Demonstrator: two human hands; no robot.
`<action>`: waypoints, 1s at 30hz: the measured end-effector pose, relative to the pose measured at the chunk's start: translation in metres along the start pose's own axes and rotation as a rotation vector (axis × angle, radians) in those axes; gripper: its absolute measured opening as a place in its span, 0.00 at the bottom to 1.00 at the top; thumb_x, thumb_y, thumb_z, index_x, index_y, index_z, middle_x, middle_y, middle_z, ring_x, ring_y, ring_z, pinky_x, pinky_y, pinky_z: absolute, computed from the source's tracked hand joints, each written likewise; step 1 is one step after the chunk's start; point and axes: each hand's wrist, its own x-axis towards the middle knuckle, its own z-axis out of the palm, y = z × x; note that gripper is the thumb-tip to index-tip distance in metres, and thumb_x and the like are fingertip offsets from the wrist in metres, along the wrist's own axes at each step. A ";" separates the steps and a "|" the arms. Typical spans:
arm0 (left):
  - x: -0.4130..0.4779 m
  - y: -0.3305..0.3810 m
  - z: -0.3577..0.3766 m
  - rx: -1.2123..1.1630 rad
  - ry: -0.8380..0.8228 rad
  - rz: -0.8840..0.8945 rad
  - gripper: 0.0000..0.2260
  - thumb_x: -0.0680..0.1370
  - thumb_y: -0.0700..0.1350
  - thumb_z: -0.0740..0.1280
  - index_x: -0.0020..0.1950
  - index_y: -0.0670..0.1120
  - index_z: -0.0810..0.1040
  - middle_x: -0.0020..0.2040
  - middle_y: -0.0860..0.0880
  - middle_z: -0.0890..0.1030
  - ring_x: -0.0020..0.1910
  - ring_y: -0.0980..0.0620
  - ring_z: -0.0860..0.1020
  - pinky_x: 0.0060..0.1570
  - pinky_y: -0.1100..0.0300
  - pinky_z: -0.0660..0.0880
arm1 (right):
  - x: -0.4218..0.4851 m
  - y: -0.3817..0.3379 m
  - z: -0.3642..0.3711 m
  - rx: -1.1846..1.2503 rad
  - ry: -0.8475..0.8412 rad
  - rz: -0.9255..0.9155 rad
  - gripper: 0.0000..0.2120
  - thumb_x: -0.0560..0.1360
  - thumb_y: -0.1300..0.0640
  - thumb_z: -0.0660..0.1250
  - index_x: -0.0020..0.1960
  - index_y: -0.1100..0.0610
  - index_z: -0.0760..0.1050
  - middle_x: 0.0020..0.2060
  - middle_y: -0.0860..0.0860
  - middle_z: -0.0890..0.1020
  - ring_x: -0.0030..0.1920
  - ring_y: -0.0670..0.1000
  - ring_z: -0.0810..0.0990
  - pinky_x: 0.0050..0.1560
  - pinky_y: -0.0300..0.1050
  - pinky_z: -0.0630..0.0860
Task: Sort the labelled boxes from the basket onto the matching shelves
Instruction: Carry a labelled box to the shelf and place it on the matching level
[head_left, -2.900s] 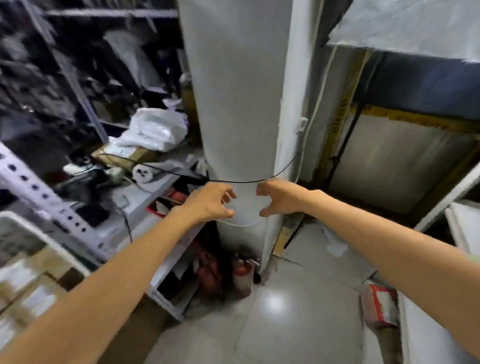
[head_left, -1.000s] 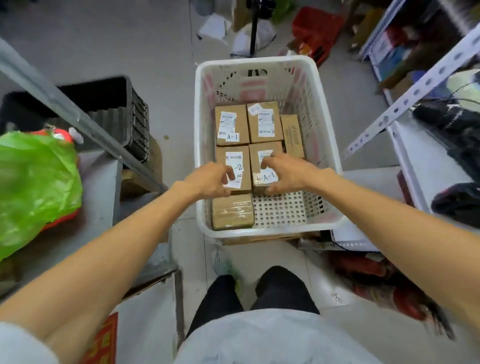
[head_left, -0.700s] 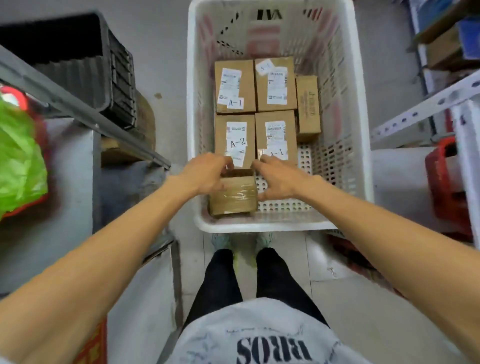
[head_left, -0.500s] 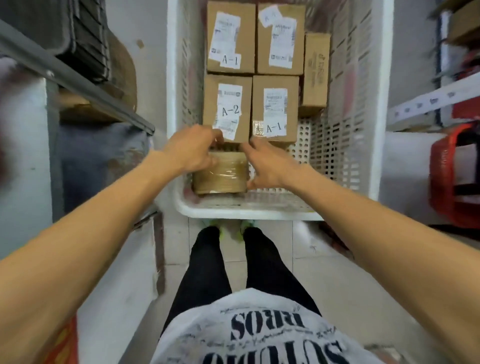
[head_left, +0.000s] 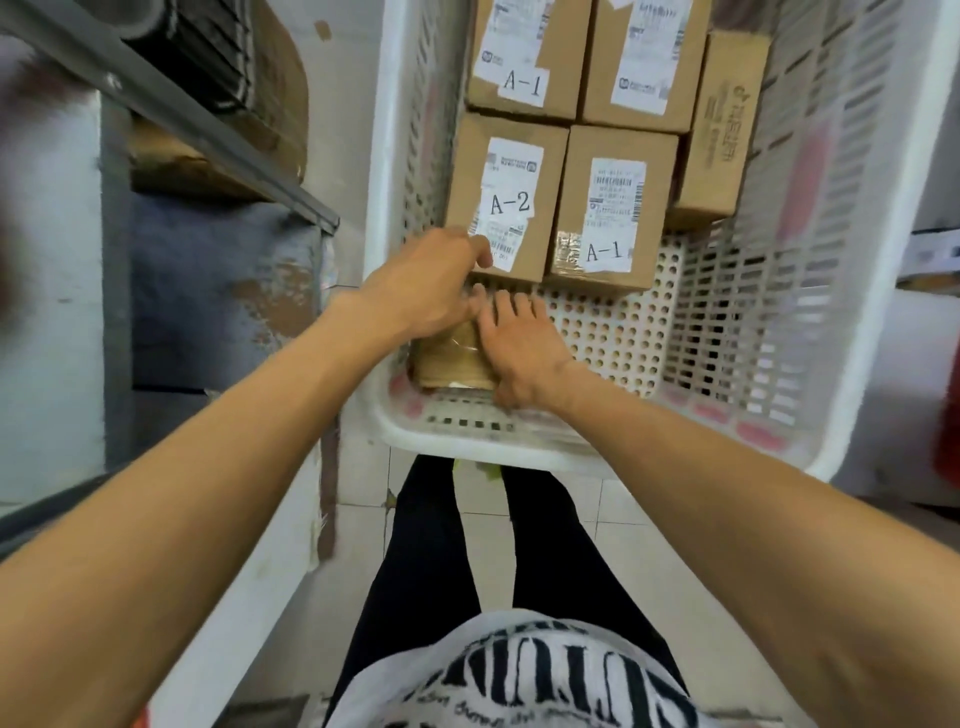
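Note:
A white plastic basket holds several labelled cardboard boxes. Nearest me at its left end lies a brown taped box with no label showing. My left hand curls over its left and far side. My right hand lies flat against its right side, fingers straight and pointing away. Just beyond stand a box marked A-2 and a box marked A-1. Further back are another A-1 box, a box whose mark I cannot read, and a narrow box on its side.
A grey metal shelf rail runs diagonally on the left, with a black crate and a cardboard piece behind it. The basket's right half shows bare perforated floor. My legs stand on pale tiles just below the basket.
The view turned from a pillar down to the basket and closed in. Both hands dropped from the A-2 and A-1 boxes onto the taped box and drew together over it.

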 end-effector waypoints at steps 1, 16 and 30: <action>-0.001 0.001 0.000 0.006 -0.013 0.002 0.19 0.75 0.43 0.68 0.65 0.44 0.73 0.59 0.42 0.76 0.58 0.43 0.74 0.57 0.50 0.72 | 0.000 0.002 -0.003 0.024 0.015 0.005 0.55 0.63 0.50 0.78 0.76 0.65 0.48 0.67 0.63 0.66 0.65 0.63 0.68 0.67 0.59 0.67; -0.012 0.089 -0.094 -0.277 0.067 0.101 0.21 0.72 0.46 0.73 0.64 0.47 0.75 0.59 0.50 0.77 0.52 0.54 0.76 0.48 0.64 0.69 | -0.125 0.130 -0.140 0.777 0.160 0.272 0.38 0.53 0.51 0.82 0.59 0.52 0.69 0.44 0.45 0.76 0.43 0.46 0.76 0.36 0.36 0.72; -0.052 0.152 -0.247 -0.572 0.051 0.204 0.41 0.59 0.59 0.79 0.69 0.55 0.69 0.62 0.53 0.77 0.60 0.55 0.77 0.61 0.56 0.73 | -0.229 0.161 -0.288 1.187 0.421 0.167 0.33 0.50 0.49 0.79 0.55 0.54 0.79 0.48 0.53 0.84 0.46 0.48 0.82 0.42 0.42 0.79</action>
